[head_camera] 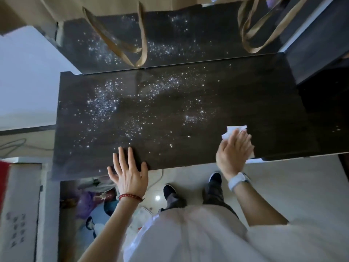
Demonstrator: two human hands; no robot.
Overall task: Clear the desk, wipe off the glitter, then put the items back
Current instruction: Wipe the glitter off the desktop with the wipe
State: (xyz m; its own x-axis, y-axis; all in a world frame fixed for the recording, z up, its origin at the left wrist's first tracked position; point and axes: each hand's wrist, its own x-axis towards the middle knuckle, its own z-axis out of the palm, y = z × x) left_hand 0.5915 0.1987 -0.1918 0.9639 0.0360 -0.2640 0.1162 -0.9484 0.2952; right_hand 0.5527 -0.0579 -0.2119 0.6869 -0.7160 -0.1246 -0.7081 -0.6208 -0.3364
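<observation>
A dark wooden desk [245, 103] fills the middle of the head view, and silver glitter [105, 103] is scattered over its left and centre, with a smaller patch at the right. My left hand [128, 171] lies flat with fingers spread on the desk's front edge. My right hand [235, 148] presses a white tissue [233, 130] onto the desk near the front right. The tissue's corners stick out beyond the fingers.
A glossy dark back panel [170, 40] behind the desk mirrors the glitter. Tan paper-bag handles [139, 42] and a second pair [253, 38] hang down over it. Bags and clutter [98, 203] lie on the floor under the desk's left side. A white box [20, 205] stands at the far left.
</observation>
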